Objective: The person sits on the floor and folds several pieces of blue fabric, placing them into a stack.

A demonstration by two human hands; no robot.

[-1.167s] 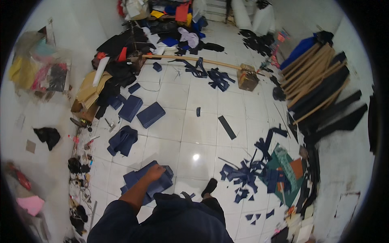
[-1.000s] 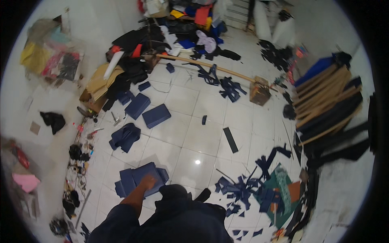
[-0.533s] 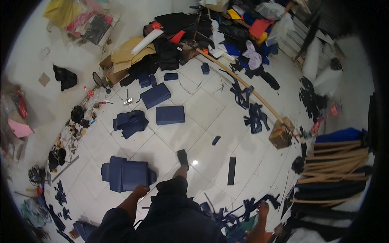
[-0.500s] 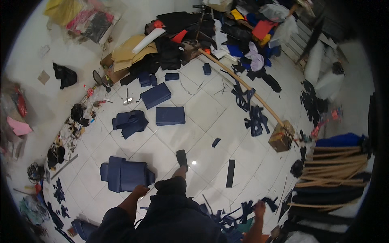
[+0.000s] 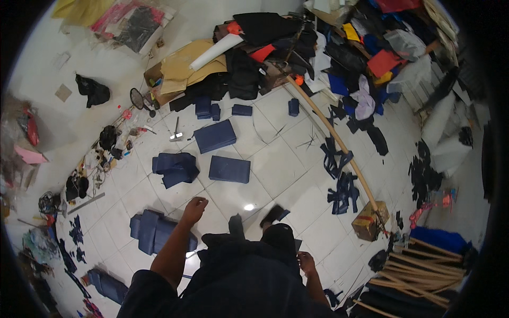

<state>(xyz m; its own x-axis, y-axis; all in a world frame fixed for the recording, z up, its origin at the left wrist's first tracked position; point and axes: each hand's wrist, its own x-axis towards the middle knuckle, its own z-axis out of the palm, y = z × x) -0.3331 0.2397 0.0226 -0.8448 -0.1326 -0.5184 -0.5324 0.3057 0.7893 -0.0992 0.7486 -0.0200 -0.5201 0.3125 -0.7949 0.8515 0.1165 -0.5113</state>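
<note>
While the left hand [image 5: 194, 204] hangs loosely curled and empty just above the near pad stack [image 5: 154, 231], the right hand [image 5: 306, 262] sits low beside the dark trousers, fingers half bent, holding nothing that can be seen. Counted outward from that stack: one crumpled navy cloth [image 5: 175, 168] beyond it, two flat navy pads [image 5: 229, 169] [image 5: 214, 135] farther on, a long pole [image 5: 333, 137] and one small box [image 5: 370, 220] well to its right. Risk, as judged: loose navy scraps [image 5: 343, 192] lie scattered over glossy tile, so a foot could slip or snag on them.
</note>
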